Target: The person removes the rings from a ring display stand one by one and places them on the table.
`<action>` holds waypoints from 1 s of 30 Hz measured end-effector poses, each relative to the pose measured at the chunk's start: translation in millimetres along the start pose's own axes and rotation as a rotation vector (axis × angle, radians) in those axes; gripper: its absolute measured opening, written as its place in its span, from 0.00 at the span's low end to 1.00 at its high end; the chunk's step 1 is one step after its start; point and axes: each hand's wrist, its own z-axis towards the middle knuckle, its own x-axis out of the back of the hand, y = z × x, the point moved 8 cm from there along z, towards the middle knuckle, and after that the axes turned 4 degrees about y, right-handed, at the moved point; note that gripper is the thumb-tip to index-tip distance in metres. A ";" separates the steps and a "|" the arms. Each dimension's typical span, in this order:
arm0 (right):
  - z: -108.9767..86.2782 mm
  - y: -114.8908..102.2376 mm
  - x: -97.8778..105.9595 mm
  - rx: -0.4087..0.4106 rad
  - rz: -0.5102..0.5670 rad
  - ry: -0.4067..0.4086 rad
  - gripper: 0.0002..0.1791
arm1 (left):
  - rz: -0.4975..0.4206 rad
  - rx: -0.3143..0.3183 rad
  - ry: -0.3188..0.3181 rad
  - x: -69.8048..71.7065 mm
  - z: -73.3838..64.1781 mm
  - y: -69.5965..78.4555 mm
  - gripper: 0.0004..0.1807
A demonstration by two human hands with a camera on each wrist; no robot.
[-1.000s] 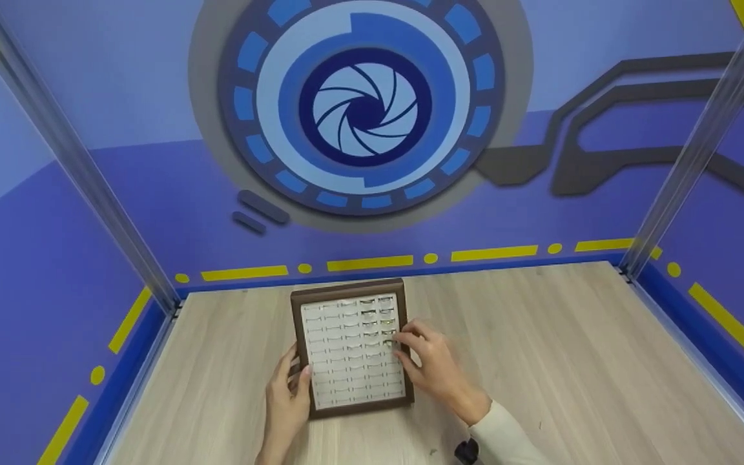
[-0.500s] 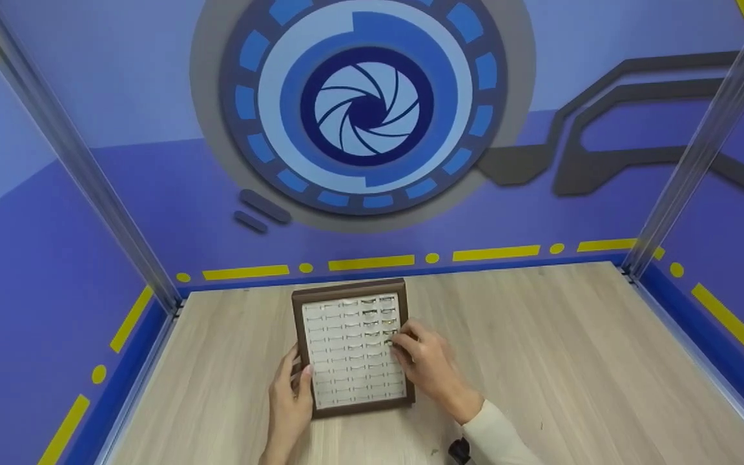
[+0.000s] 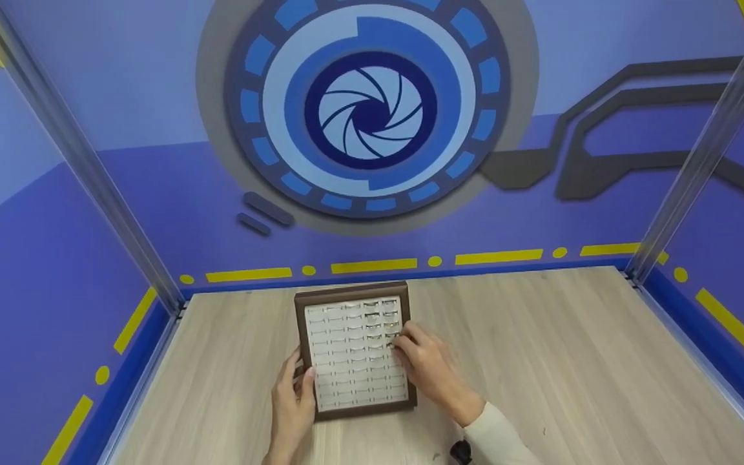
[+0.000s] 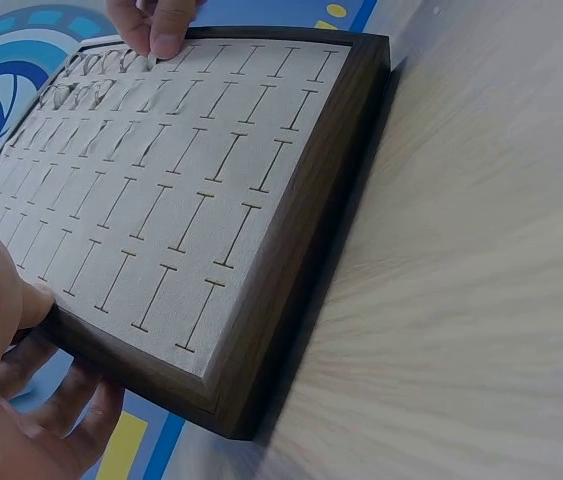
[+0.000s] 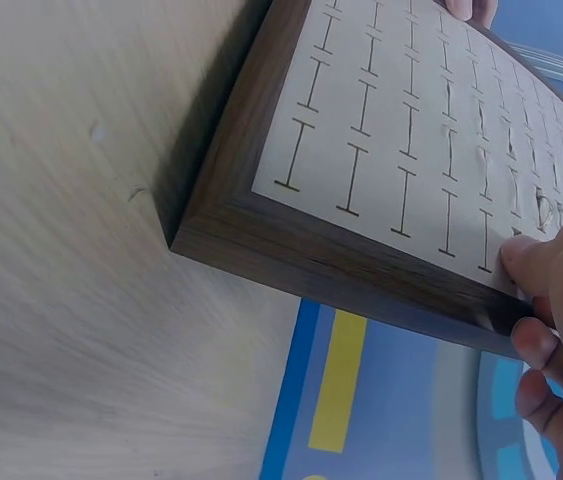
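A ring display tray with a dark wooden frame and a white slotted pad is propped tilted on the table. My left hand grips its left edge, thumb at the front and fingers behind, as the left wrist view also shows. At the right-hand column, my right hand pinches a small ring at a slot, the ring mostly hidden by thumb and fingertip. Several rings sit in the upper right slots. Many other slots hold nothing.
A pale wooden table extends to both sides. Printed blue and purple panels enclose its back and sides, with metal posts at the corners. A black object is by the right sleeve.
My right thumb and fingers have closed together at the right-hand column, where they stood apart a second ago. The left hand keeps its grip and the tray stays nearly in place.
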 end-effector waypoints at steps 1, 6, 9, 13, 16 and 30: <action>0.4 -0.2 0.6 0.004 0.001 0.004 0.16 | -0.002 -0.005 0.004 -0.3 -0.1 0.4 0.26; 2.8 -1.7 2.7 0.039 0.021 0.031 0.16 | 0.001 -0.006 0.009 -1.3 0.5 1.0 0.25; 3.5 -0.8 2.3 0.039 0.039 0.023 0.16 | 0.001 0.011 0.003 -1.1 1.5 -0.3 0.26; 3.9 1.6 1.5 0.020 0.081 0.002 0.15 | 0.002 0.010 0.007 0.1 2.8 1.0 0.26; 4.0 2.4 1.5 0.007 0.120 -0.014 0.14 | 0.002 -0.003 0.018 1.1 3.0 2.1 0.25; 1.0 1.3 -0.6 -0.020 0.151 -0.065 0.08 | -0.010 0.006 0.008 0.6 -1.3 -1.4 0.25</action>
